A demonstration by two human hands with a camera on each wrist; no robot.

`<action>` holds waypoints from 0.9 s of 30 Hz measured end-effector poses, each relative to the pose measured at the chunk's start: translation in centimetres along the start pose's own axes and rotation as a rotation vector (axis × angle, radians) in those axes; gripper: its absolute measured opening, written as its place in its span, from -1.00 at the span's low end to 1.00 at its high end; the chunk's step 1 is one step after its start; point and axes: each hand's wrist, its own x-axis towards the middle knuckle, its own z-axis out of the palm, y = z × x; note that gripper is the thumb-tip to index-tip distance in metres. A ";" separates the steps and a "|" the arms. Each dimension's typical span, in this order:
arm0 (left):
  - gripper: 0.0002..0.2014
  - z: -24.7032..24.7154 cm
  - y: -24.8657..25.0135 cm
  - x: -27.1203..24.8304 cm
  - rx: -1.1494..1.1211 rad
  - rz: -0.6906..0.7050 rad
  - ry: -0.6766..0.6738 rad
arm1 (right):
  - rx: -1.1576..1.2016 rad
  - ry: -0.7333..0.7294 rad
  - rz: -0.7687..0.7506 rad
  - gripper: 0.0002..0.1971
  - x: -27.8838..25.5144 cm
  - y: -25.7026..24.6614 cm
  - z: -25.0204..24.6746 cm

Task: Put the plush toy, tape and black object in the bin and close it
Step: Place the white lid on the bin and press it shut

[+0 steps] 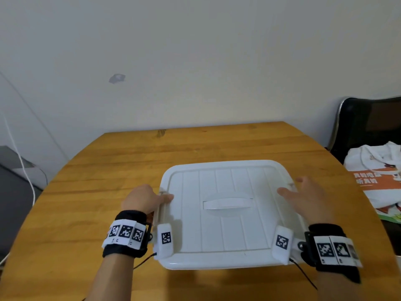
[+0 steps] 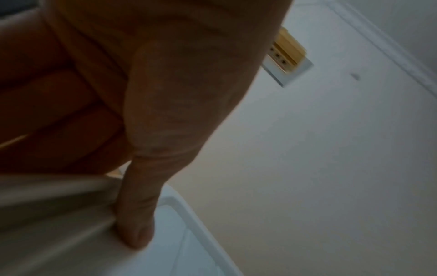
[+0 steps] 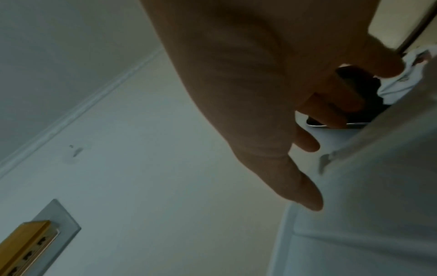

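A white plastic bin (image 1: 217,262) stands on the wooden table, covered by its ribbed lid (image 1: 238,181) with a flat carry handle (image 1: 227,203). My left hand (image 1: 152,198) grips the lid's left edge: the thumb (image 2: 139,214) presses on top of the lid (image 2: 179,246) and the fingers curl round the rim. My right hand (image 1: 306,197) hovers at the lid's right edge with fingers spread and relaxed, holding nothing. In the right wrist view its fingers (image 3: 305,194) hang just off the lid (image 3: 378,196). No plush toy, tape or black object shows in any view.
The round wooden table (image 1: 130,161) has bare wood behind and left of the bin. A black chair (image 1: 368,122) stands at the right with a white and orange bag (image 1: 377,177) on it. A grey box and a white cable (image 1: 23,168) are at the left.
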 end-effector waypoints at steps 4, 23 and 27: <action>-0.41 0.3 0.3 -0.4 0.063 0.005 0.039 | 0.067 -0.088 0.127 -0.24 0.7 0.9 0.0; -0.35 0.9 0.3 -1.3 0.078 -0.038 0.126 | -0.027 -0.018 0.045 -0.54 1.5 2.4 -1.3; -0.36 0.9 0.2 -1.3 0.076 -0.036 0.120 | -0.024 -0.011 0.033 -0.56 1.5 2.3 -1.2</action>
